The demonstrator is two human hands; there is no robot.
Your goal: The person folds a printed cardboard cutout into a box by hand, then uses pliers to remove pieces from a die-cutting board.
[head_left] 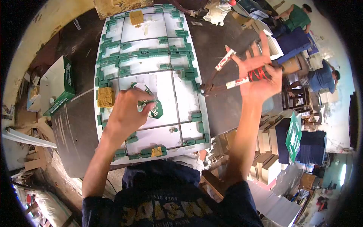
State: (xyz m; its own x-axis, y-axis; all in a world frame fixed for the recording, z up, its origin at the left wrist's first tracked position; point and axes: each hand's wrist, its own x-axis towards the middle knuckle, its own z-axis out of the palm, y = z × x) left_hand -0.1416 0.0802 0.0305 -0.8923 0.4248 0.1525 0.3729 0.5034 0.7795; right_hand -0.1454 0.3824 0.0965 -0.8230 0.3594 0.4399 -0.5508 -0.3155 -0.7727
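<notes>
A white board [147,32] lies on the dark table, crossed by thin dark lines with green rubber-like blocks [149,52] along them; it looks like a cutting die. Over its middle, my left hand [130,108] is closed in a pinch on a piece of green printed card [157,109]. My right hand [261,75] is raised right of the board, fingers spread, with a two-handled pliers-like tool [237,82] lying across the palm. Its handles are apart, and one is wrapped in black and red. The tool's dark head points at the board's right edge.
Yellow foam blocks [106,97] sit on the board. A green-and-white box [60,85] stands at left. Stacked boxes [264,166] and a green printed sheet [293,138] are at right. Two other people, one in a green shirt [297,18], one in blue [322,77], are farther off.
</notes>
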